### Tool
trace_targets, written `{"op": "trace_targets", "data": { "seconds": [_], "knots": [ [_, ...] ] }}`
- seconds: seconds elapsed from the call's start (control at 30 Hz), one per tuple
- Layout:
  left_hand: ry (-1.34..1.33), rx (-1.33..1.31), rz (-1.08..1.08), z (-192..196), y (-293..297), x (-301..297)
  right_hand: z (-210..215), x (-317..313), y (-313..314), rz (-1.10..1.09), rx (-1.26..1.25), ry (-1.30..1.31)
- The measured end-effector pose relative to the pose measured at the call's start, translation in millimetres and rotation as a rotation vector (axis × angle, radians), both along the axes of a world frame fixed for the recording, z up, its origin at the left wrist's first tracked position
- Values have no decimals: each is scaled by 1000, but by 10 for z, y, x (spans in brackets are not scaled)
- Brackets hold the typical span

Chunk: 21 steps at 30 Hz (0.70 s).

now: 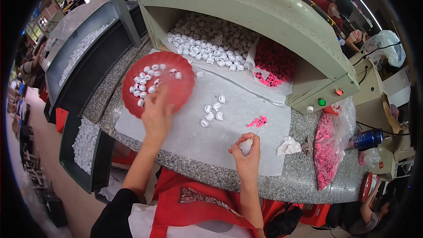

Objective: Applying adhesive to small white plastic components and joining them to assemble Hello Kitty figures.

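My left hand [157, 111] hangs over the front rim of a scalloped red plate [180, 94], its fingers smeared by motion. Whether it holds anything cannot be made out. Small round white pieces [142, 76], some with dark openings, lie scattered in that plate. My right hand [246, 152] is wrapped round a small white squeeze bottle [246, 146], whose thin tip points away from me. Just beyond the tip is a little pile of pink pieces [257, 121]. Between my hands, several loose white pieces [209, 116] rest on the white paper sheet [176, 141].
An arched pale-green machine [246, 4] stands behind, with rows of white pieces [207, 44] and a heap of pink ones [275, 61] under it. At right are a crumpled tissue [289, 146], a bag of pink pieces [325, 150] and a blue can [368, 139]. Dark bins [101, 161] flank the left.
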<state>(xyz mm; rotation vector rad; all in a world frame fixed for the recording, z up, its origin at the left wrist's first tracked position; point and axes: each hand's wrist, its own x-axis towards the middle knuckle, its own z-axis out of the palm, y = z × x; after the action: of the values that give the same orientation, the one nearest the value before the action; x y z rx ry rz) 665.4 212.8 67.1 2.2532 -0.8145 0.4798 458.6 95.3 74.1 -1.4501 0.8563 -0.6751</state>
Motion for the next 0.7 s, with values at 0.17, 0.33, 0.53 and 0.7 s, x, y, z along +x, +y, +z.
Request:
{"op": "trace_targets", "data": {
  "seconds": [0.17, 0.33, 0.53, 0.7],
  "knots": [
    [135, 92, -364, -326, -357, -546, 74, -129, 30, 7, 17, -146],
    [966, -345, -531, -3, -310, -574, 266, -127, 15, -40, 8, -276],
    [1794, -793, -866, 177, -270, -772, 386, -172, 175, -160, -163, -141],
    [1564, -577, -969, 128, -364, -981, 584, -285, 301, -347, -63, -172]
  ]
}}
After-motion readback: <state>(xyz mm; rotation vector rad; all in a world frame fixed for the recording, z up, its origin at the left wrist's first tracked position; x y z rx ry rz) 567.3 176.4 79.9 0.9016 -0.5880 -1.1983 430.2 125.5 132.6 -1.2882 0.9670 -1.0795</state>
